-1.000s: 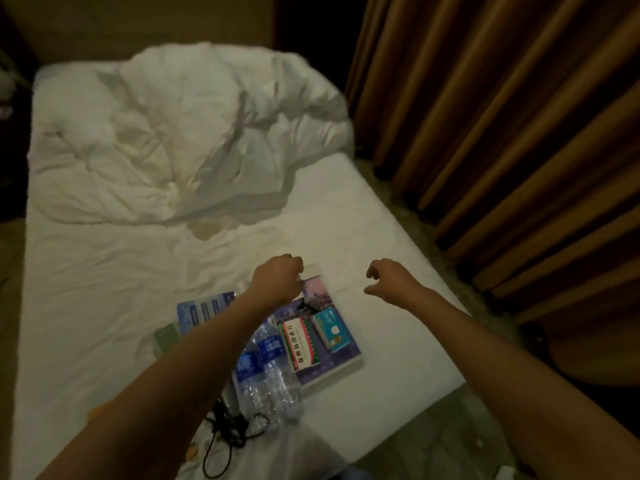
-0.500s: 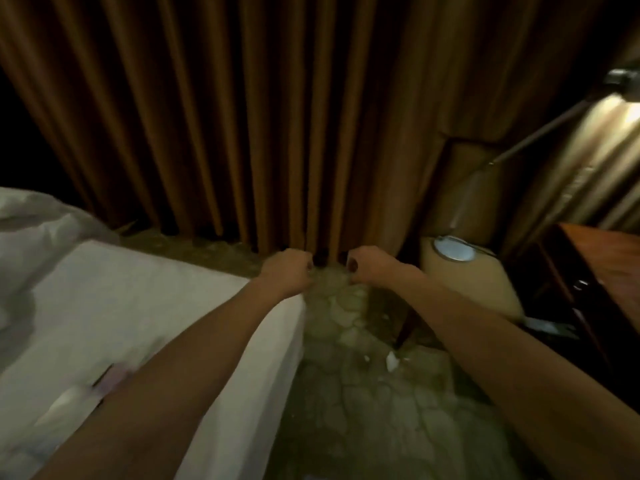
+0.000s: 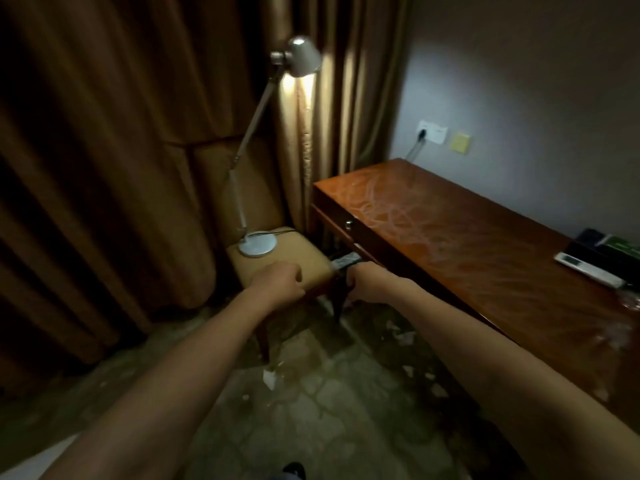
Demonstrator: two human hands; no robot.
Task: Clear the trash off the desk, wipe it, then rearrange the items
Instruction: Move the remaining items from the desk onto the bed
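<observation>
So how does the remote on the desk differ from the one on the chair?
The desk remote is white and lies wholly on the desk, beside a dark tray. The chair remote looks grey and darker and sits at the chair's seat edge, near the right hand. Both are slim, lie flat, and neither is held.

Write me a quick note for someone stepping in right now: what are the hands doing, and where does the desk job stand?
Left hand: curled, holding nothing.
Right hand: fingers hidden, so its grip is unclear.
Glossy brown wooden desk: streaked as if wiped, mostly bare; a white remote control and dark box sit at its right end.
Silver desk lamp stands on the tan padded stool.
White paper scraps lie on the floor.
Left: rearranging the items.
</observation>
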